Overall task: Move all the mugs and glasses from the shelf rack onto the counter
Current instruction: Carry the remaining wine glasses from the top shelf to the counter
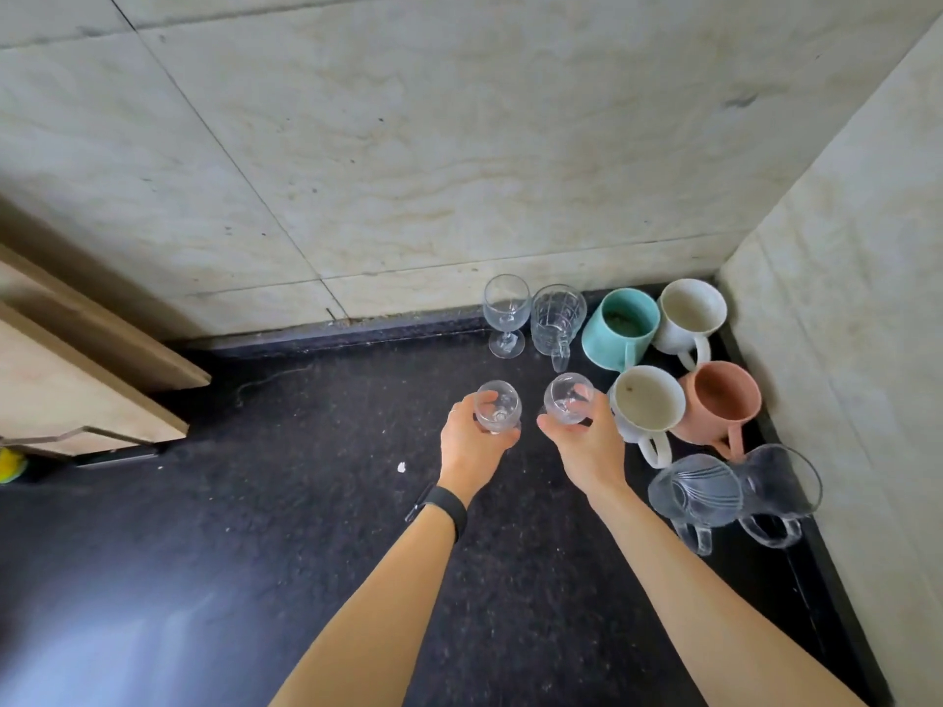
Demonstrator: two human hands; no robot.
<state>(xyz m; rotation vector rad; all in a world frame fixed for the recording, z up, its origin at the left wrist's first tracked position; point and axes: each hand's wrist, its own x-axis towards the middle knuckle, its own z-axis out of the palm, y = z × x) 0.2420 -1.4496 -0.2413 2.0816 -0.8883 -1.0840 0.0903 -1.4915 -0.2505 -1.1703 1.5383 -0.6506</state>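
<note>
Two bare forearms reach out over the black speckled stone table (306,502). The left wrist wears a black band (449,508). The left hand (469,443) curls its fingers and thumb round the bowl of a small clear stemmed glass (499,406), held upright with its rim toward the camera. Just beside it, the right hand (587,443) grips a second small stemmed glass (567,399) the same way. Whether either foot touches the table cannot be told.

To the right, near the side wall, stand a clear ribbed glass mug (696,489) and a plainer clear glass mug (783,477), both with handles toward the camera. Beyond them a white ceramic mug (648,403) sits just beside the right hand, with a terracotta-pink ceramic mug (719,400) next to it. Farther back are a teal ceramic mug (620,324) and a second white mug (690,311), set in the corner. Left of the teal one stand a clear cut-glass mug (556,316) and a tall clear wine glass (505,311), close to the cream marbled wall tiles (408,145). A pale patch on the wine glass's foot is too blurred to read.

At far left, pale wooden boards (76,380) jut over the table.
</note>
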